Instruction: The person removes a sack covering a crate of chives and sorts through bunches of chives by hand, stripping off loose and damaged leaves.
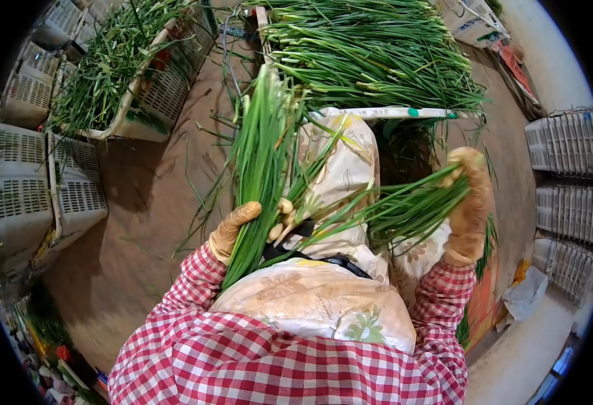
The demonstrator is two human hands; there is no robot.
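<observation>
My left hand (239, 226), in a tan glove, is closed around a thick bunch of chives (259, 148). The bunch stands lengthwise over my lap, its pale stem ends at the top and its leaf tips against my apron (310, 297). My right hand (469, 202), also gloved, is raised at the right and closed on a smaller bunch of chives (411, 206). Leaves from that bunch trail left across my knees toward the left hand. Ahead of my knees, a large heap of chives (371, 54) lies in a white-edged crate (404, 113).
At the upper left, a crate (168, 88) is piled with loose green trimmings (117, 61). White slotted crates (19, 182) line the left side, and more stacked crates (566, 212) stand at the right. Stray leaves lie on the brown floor (134, 202). A plastic bag (526, 293) sits at the lower right.
</observation>
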